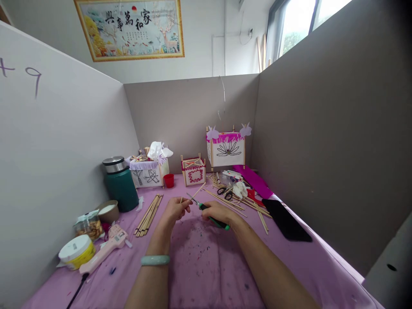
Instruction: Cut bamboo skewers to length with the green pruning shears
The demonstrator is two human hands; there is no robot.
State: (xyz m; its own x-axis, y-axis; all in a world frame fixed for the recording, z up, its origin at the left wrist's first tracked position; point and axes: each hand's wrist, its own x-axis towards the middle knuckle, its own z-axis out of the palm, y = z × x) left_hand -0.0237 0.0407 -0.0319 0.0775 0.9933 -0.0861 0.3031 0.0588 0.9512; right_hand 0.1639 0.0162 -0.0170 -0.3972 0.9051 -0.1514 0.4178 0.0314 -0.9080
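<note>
My left hand (175,210) is closed in a pinch on a thin wooden stick (197,192) that slants up to the right. My right hand (219,212) is wrapped round a green-handled cutting tool (213,219) whose metal tip meets the stick just beyond my left fingers. Both hands hover over the pink tablecloth (206,262) at the middle of the table. A pale green bangle (155,260) sits on my left wrist.
A bundle of sticks (148,214) lies left of my hands, more sticks and scissors (224,193) right. A pink glue gun (106,249), jars and a green kettle (120,182) stand left. Paper lanterns (225,148) line the back; a black phone (286,219) lies right.
</note>
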